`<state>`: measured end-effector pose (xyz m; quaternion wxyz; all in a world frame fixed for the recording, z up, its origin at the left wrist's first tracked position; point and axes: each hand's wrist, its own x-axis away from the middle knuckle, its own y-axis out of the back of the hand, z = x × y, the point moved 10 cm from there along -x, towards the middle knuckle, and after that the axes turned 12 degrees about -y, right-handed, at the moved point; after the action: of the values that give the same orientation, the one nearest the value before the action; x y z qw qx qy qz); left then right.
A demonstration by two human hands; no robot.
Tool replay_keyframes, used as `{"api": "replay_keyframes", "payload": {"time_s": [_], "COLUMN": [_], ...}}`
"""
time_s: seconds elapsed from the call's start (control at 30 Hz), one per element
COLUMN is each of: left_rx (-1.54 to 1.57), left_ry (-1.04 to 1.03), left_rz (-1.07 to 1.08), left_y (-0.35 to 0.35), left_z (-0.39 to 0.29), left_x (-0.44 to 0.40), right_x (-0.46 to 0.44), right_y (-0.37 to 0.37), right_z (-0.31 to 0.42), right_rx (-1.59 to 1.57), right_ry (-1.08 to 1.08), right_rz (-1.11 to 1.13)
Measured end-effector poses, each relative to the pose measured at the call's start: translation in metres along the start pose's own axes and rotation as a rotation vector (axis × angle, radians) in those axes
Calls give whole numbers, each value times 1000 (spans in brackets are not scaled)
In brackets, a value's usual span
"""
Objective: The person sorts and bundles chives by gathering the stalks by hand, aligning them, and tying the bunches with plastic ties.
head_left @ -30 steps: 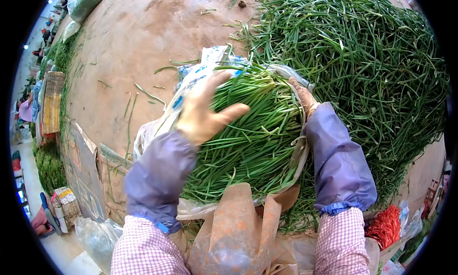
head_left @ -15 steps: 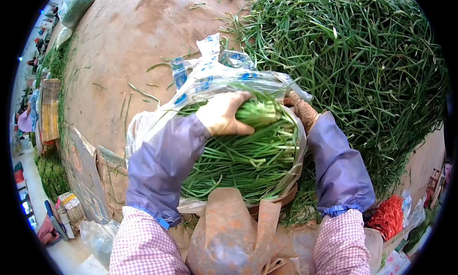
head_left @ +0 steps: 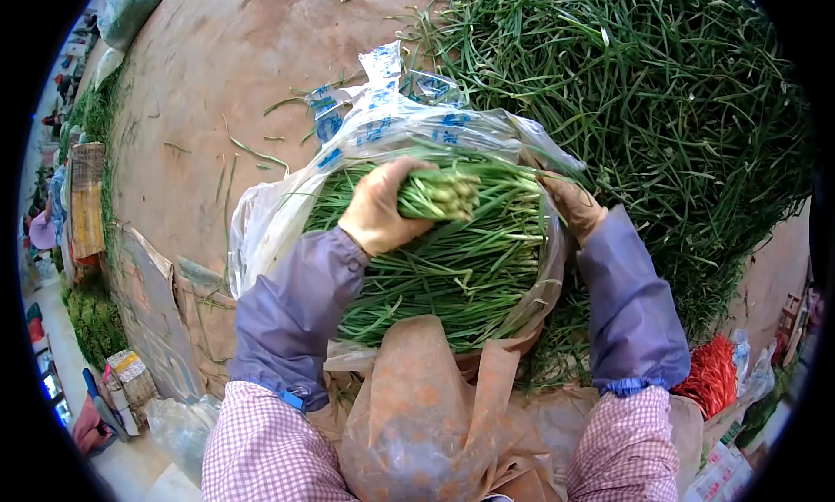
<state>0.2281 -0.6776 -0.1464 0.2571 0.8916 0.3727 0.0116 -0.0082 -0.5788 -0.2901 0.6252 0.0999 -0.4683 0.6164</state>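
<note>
My left hand [head_left: 383,208] is closed round a bunch of garlic chives [head_left: 444,194], its pale cut ends pointing right. The bunch is just over a clear plastic bag [head_left: 277,224] with blue print, which is packed with more chives [head_left: 435,280] lying sideways, stem ends to the right. My right hand [head_left: 574,204] is at the bag's right rim, fingers curled over the plastic beside the stem ends; its fingertips are partly hidden.
A large heap of loose chives [head_left: 626,110] covers the right side of the brown work surface [head_left: 235,58]. Red strips [head_left: 709,376] lie at the lower right. A filled green bag [head_left: 130,10] stands at the far left, near a woven basket [head_left: 87,197].
My left hand has moved slightly left and turned the bunch so its cut ends face more towards me. My right hand has shifted a little right with the bag's rim.
</note>
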Motion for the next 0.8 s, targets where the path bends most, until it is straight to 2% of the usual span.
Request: {"api": "replay_keyframes", "payload": {"time_s": [0.03, 0.07, 0.17, 0.2, 0.23, 0.27, 0.33, 0.37, 0.4, 0.47, 0.5, 0.57, 0.6, 0.63, 0.67, 0.7, 0.77, 0.8], "left_rx": [86, 143, 150, 291, 386, 288, 177, 164, 302, 102, 44, 175, 242, 153, 62, 115, 235, 305], "left_ry": [25, 8, 36, -22, 13, -14, -18, 1, 33, 32, 17, 165, 234, 172, 110, 102, 69, 49], "left_rz": [-54, -50, -137, -208, -280, -264, -208, -168, -183, -54, 18, -87, -148, -114, -85, -40, 112, 218], "left_y": [10, 15, 40, 47, 53, 60, 65, 61, 53, 40, 29, 22, 18, 20, 23, 21, 29, 37], "left_z": [-5, -2, 14, 3, -3, -6, -14, -24, -30, -41, -46, -24, -15, -21, -29, -39, -57, -64], "left_x": [-2, 3, 28, 28, 33, 37, 39, 36, 34, 32, 32, 51, 60, 67, 73, 89, 110, 117], "right_x": [19, 33, 85, 107, 133, 158, 165, 158, 145, 106, 70, 55, 59, 61, 82, 92, 104, 109], "right_y": [3, -5, 12, 7, -4, -34, -104, -149, -187, -231, -240, -259, -262, -264, -274, -281, -283, -283], "right_z": [2, 5, 13, 18, 21, 29, 40, 50, 51, 42, 20, 23, 18, 15, 24, 17, 1, -7], "right_rx": [34, -19, 128, 122, 115, 163, 379, 676, 723, 751, 402, -254, -68, 122, 241, 339, 318, 224], "right_ry": [27, 76, 298, 434, 568, 650, 767, 857, 836, 783, 621, 624, 645, 664, 971, 1027, 932, 860], "right_rz": [-103, -89, -425, -530, -636, -677, -546, -418, -224, -116, 23, 114, 18, -77, -136, -119, -81, 9]}}
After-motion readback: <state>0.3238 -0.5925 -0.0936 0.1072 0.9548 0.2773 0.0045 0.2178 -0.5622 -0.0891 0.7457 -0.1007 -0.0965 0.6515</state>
